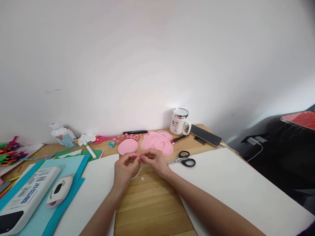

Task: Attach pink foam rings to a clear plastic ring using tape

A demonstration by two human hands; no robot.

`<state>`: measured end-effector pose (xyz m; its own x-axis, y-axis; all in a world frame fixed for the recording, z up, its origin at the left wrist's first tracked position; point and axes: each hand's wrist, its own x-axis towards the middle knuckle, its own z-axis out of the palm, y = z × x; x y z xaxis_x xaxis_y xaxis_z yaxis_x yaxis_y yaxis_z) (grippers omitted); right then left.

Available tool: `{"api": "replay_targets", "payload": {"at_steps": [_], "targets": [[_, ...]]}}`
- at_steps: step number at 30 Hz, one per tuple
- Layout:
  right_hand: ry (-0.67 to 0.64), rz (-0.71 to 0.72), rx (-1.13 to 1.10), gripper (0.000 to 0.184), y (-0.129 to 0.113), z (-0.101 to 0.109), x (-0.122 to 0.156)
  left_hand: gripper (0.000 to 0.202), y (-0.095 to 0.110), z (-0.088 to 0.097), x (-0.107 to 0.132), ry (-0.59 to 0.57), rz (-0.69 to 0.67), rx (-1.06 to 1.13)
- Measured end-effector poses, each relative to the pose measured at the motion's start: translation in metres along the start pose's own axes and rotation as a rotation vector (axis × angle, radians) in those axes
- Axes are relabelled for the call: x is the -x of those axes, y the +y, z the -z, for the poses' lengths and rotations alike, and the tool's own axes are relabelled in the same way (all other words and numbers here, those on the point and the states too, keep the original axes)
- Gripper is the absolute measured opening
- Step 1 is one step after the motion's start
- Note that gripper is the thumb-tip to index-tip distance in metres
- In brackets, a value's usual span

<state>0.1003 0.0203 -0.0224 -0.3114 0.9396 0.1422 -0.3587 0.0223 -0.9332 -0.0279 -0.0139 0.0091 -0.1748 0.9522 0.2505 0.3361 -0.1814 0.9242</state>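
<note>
My left hand and my right hand meet over the middle of the wooden table. Both sets of fingertips pinch one small pink paper piece, mostly covered by the fingers; it may be a rolled one, but I cannot tell. Just beyond my left hand lies a stack of pink paper circles. Past my right hand spreads a pile of pink paper rings and offcuts. Several little rolled pink paper flowers lie behind the circles. A thin white ring, perhaps a tape roll, is partly hidden under my left hand.
Black-handled scissors rest right of my right hand, partly on white paper. A mug and a phone stand and lie behind. At left are blue sheets, a white case and a bottle.
</note>
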Motion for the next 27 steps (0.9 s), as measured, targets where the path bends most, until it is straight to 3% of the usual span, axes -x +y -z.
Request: {"api": "replay_targets", "payload": {"at_steps": [15, 27], "targets": [[0.007, 0.0, 0.063, 0.028, 0.0042, 0.0013, -0.0017, 0.013, -0.0026, -0.0012, -0.0017, -0.036, 0.008, -0.021], [0.038, 0.084, 0.193, 0.025, 0.008, 0.0028, -0.0012, 0.013, -0.0056, -0.0021, -0.0002, -0.083, 0.028, -0.034]]}}
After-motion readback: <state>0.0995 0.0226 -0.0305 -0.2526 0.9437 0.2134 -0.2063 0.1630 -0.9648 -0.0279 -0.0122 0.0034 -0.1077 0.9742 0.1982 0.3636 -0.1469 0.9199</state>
